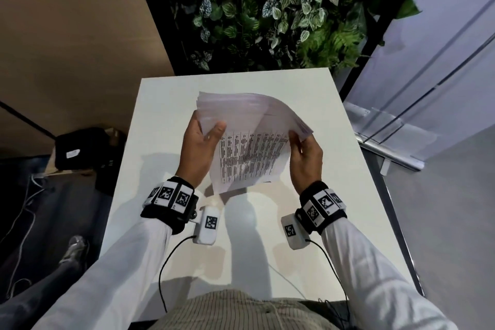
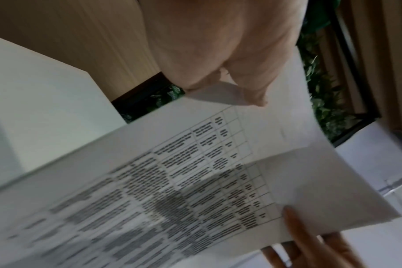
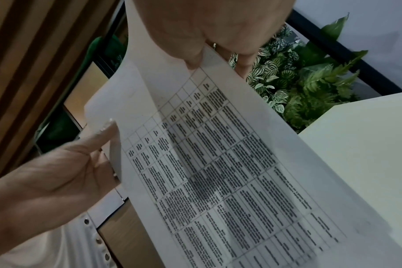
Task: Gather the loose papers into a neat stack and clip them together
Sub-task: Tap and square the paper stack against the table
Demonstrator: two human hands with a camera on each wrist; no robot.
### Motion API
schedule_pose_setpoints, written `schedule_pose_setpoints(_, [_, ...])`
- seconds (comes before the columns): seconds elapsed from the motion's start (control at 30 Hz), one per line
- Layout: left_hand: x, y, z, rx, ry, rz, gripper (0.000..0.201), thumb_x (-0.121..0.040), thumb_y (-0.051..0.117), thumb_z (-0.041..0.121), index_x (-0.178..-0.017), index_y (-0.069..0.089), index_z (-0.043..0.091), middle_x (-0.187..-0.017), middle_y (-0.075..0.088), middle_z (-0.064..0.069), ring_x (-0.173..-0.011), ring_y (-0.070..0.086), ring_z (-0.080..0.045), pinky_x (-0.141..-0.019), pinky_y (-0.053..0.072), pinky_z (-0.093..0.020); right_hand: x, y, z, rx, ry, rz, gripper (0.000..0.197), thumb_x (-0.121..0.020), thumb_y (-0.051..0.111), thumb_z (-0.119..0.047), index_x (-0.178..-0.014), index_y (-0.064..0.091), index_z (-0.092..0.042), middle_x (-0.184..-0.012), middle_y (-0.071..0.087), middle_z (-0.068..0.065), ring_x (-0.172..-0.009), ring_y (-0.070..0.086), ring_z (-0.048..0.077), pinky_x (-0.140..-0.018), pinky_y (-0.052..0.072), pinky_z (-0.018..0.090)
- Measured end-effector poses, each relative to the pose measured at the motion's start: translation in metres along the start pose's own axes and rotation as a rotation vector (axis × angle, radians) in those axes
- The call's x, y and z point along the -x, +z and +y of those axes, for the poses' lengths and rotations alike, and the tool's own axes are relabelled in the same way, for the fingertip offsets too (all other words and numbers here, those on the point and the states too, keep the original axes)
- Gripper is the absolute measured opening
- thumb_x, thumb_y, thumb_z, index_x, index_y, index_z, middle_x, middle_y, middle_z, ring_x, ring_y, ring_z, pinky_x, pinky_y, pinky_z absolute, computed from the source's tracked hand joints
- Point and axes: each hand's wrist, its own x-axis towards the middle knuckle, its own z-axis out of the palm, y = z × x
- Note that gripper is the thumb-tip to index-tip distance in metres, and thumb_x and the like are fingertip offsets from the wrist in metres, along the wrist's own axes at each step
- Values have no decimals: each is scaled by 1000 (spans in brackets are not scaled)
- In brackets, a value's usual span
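Observation:
A bundle of white papers (image 1: 249,139) with printed tables is lifted above the white table (image 1: 308,222), its near edge tilted down toward me. My left hand (image 1: 203,139) grips the bundle's left side, thumb on top and fingers hidden beneath. My right hand (image 1: 302,153) pinches the right edge between thumb and fingers. The sheets fan out unevenly at the far end. In the left wrist view the printed top sheet (image 2: 172,181) fills the frame under my left thumb (image 2: 252,90). The right wrist view shows the same papers (image 3: 218,163) with the left hand (image 3: 57,172) beyond. No clip is in sight.
A wall of green leafy plants (image 1: 267,8) stands behind the table's far edge. A wooden panel (image 1: 67,35) lies to the left and a black bag (image 1: 80,150) sits on the floor beside the table. A glass partition (image 1: 428,75) stands at right.

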Motion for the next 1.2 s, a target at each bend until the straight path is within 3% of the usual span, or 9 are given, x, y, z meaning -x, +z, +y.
schedule_pose_setpoints(0.07, [3, -6, -27, -112, -67, -36, 43, -97, 64, 23, -136, 48, 17, -129, 66, -4, -121, 64, -16, -103, 52, -36, 7, 0, 10, 51, 67, -77, 21, -104, 56, -20, -119, 60, -34, -110, 70, -15, -106, 66, 4, -92, 52, 25])
schedule_pose_setpoints(0.17, [11, -12, -69, -200, -188, -68, 50, -96, 61, 22, -142, 41, 15, -133, 63, -7, -126, 60, -24, -106, 50, -45, 21, 1, 32, 156, 97, -166, 24, -100, 58, -10, -121, 62, -21, -110, 66, -23, -102, 62, -9, -88, 47, 15])
schedule_pose_setpoints(0.4, [6, -4, -61, -260, -138, -12, 28, -103, 50, 18, -129, 56, 9, -117, 69, -7, -113, 65, -28, -90, 49, -32, 10, 5, 17, 197, 96, -122, 22, -104, 50, -6, -118, 67, -4, -96, 66, -10, -83, 60, -10, -77, 38, -3])
schedule_pose_setpoints(0.5, [3, -7, -54, -214, -94, 0, 36, -100, 52, 26, -133, 54, 13, -124, 69, -6, -118, 64, -23, -101, 50, -40, 9, 3, 14, 165, 98, -99, 21, -105, 52, -11, -120, 65, -10, -100, 65, -23, -89, 58, -22, -83, 44, 7])
schedule_pose_setpoints(0.67, [12, -12, -65, -183, -150, 7, 40, -97, 62, 25, -132, 48, 14, -126, 65, -4, -120, 63, -19, -106, 49, -46, 21, 3, 14, 84, 197, -149, 25, -100, 62, -27, -123, 57, -18, -111, 66, -17, -101, 63, -7, -86, 50, 22])
schedule_pose_setpoints(0.8, [13, -15, -69, -173, -169, 13, 39, -94, 62, 29, -130, 53, 16, -127, 68, -1, -122, 63, -17, -109, 47, -48, 12, 13, -11, -72, 185, -29, 25, -98, 64, -36, -117, 61, -20, -117, 68, -5, -116, 63, 15, -100, 49, 31])
schedule_pose_setpoints(0.97, [13, -12, -67, -152, -171, 18, 30, -99, 58, 14, -129, 57, 10, -125, 69, -9, -120, 65, -23, -107, 49, -44, -10, 29, -24, -140, 228, 132, 18, -96, 63, -30, -95, 66, -12, -100, 73, 5, -101, 67, 21, -94, 52, 40])
schedule_pose_setpoints(1.1, [12, -13, -67, -143, -174, 9, 32, -100, 58, 18, -130, 58, 9, -126, 70, -8, -120, 65, -23, -106, 49, -43, -17, 23, -18, -146, 198, -5, 19, -96, 66, -33, -107, 64, -17, -107, 70, 0, -103, 65, 16, -92, 50, 32])
schedule_pose_setpoints(1.2, [9, -15, -67, -153, -178, 7, 30, -101, 55, 19, -130, 58, 9, -121, 71, -8, -115, 66, -24, -104, 51, -44, -17, 10, -3, -173, 205, -189, 42, -85, 79, -29, -120, 58, -21, -118, 67, 8, -109, 65, 21, -94, 54, 33])
